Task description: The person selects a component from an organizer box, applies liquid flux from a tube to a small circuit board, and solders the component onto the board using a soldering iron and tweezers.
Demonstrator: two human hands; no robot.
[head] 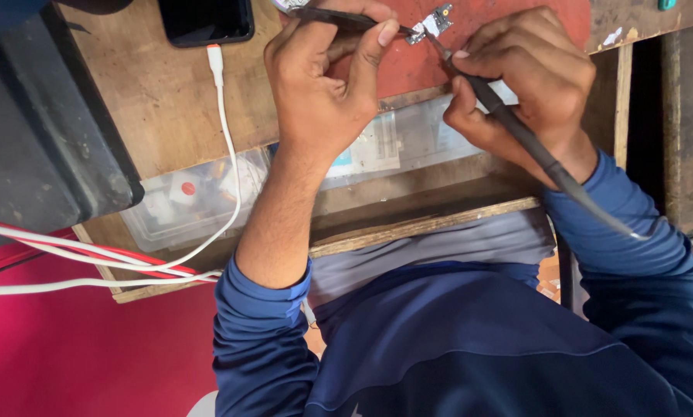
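Note:
My left hand [323,77] grips dark tweezers [346,19] whose tips reach a small silver circuit part [431,23] lying on a red mat [485,31]. My right hand [528,81] holds a black soldering iron [516,127] like a pen, its tip touching the same small part. The iron's dark cable [594,205] trails back over my right blue sleeve. Both hands rest close together at the far edge of the wooden bench [161,100].
A black phone [206,19] lies at the top left with a white charging cable [227,131] plugged in. A clear plastic box [200,197] of small parts sits under the bench top. White and red cables [68,259] run at left over a pink surface.

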